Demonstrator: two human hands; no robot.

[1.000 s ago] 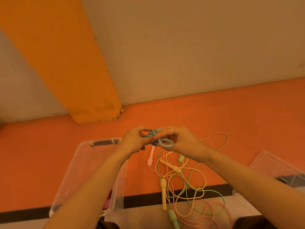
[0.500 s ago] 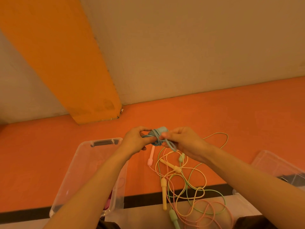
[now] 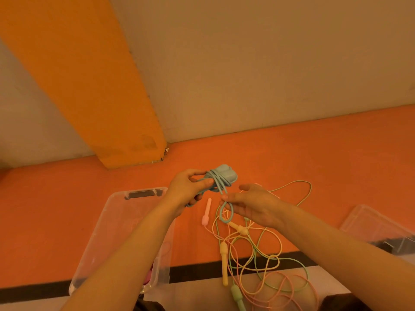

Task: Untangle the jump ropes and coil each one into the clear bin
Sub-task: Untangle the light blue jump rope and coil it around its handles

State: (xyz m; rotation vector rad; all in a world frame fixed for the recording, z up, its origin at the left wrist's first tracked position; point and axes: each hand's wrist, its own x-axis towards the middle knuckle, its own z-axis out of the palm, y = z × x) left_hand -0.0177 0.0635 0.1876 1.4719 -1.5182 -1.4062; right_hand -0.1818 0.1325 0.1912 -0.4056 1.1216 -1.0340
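Down came the right hand (image 3: 253,205), drawing a loop from the blue jump rope (image 3: 221,179); left hand (image 3: 186,189) gripped the coil, right fingers pinched the loop.

No readable text, labels, brand names, numbers or signs appear anywhere in view. Nothing legible is printed on the ropes, the bins, the floor or the wall.
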